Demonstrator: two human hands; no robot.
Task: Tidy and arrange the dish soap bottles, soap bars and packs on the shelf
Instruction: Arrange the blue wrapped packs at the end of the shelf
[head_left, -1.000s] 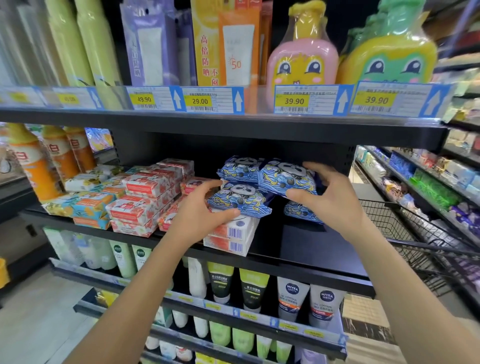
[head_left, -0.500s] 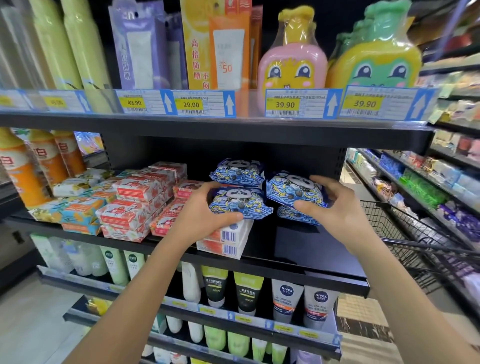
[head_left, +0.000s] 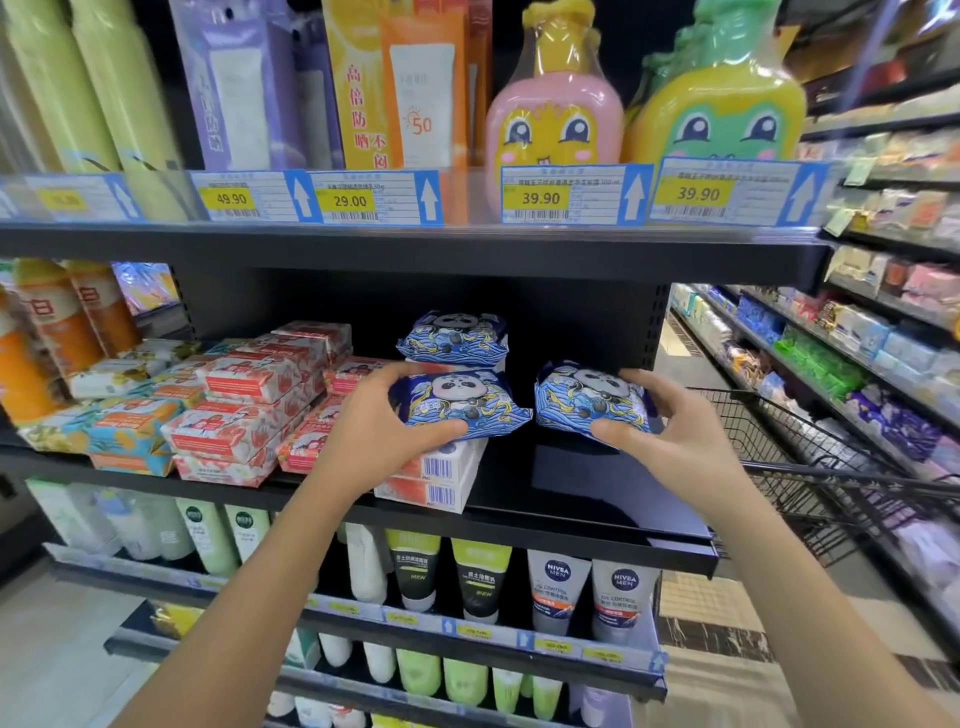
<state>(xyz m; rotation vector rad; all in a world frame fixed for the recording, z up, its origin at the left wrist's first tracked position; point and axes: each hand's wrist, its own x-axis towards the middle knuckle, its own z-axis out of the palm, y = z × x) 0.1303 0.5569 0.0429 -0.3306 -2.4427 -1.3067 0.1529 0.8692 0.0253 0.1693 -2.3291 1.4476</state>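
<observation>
On the shelf (head_left: 597, 525), my left hand (head_left: 379, 436) grips first panda pack (head_left: 457, 402); right hand (head_left: 670, 431) grips second panda pack (head_left: 587, 400), now pulled apart rightward, likely starting a separate row.

Left hand (head_left: 375, 441), right hand (head_left: 675, 442) on packs (head_left: 465, 399)

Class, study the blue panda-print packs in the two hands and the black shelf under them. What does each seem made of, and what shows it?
Left blue panda-print pack and right blue panda-print pack: likely thin plastic film, glossy; flared sealed ends, soft wrinkles. Black shelf: probably painted metal, smooth semi-gloss; thin rigid edge, faint reflections.
</observation>
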